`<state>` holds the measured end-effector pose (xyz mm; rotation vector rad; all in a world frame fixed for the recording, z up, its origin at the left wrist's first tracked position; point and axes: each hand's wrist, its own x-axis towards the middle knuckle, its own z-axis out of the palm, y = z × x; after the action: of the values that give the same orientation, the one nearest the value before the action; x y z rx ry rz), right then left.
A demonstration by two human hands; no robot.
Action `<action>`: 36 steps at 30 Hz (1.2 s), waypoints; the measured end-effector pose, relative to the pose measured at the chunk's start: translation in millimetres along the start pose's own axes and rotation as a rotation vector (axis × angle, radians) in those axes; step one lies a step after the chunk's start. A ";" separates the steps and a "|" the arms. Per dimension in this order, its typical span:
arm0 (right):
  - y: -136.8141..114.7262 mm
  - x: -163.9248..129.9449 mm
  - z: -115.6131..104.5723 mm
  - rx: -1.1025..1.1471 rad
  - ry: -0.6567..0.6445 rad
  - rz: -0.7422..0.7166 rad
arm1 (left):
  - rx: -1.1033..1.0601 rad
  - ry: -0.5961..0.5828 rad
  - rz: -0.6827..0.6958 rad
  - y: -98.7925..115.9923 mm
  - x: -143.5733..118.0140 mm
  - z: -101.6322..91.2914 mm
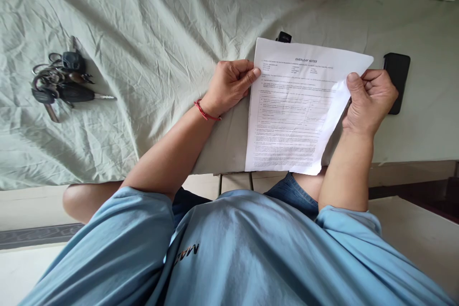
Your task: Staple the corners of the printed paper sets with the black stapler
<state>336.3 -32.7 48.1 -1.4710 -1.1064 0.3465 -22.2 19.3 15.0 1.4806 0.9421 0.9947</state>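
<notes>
2 hands clamped on 1 printed sheet (297,105), held above the edge of a bed covered in a wrinkled pale green cloth (143,33). Left hand (229,87) pinching the sheet's left edge, thumb on top, red thread bracelet (206,112) on the wrist. Right hand (369,100) gripping the right edge, that side curling inward. Hands well apart, 1 at each side of the sheet. Bunch of keys (60,81) well off to the left on the cloth. Black phone (396,79) just beyond the right hand. Small black object (283,37) peeking above the sheet's top edge.
</notes>
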 end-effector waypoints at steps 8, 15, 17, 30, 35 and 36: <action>11.5 -0.1 -3.2 0.016 -0.041 0.008 | 0.044 0.007 -0.099 7.6 -4.0 -1.8; -8.8 -11.7 -6.3 0.117 -0.345 0.281 | -0.004 0.034 -0.219 19.7 -2.1 1.0; -18.6 -14.0 -6.3 0.128 -0.351 0.331 | -0.063 0.032 -0.226 24.5 -0.8 -0.7; -50.1 -26.0 0.7 0.122 -0.827 0.429 | 0.068 -0.552 -0.442 52.1 4.8 -44.2; -62.4 -25.3 -3.5 0.076 -0.848 0.433 | 0.316 -0.627 -0.347 49.6 2.0 -46.3; -62.8 -22.6 -9.5 0.070 -0.801 0.449 | 0.284 -0.528 -0.340 47.8 0.0 -48.5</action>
<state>305.3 -65.9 98.0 -1.5439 -1.3390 1.3625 -65.5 29.6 66.4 1.6334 0.9215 0.2050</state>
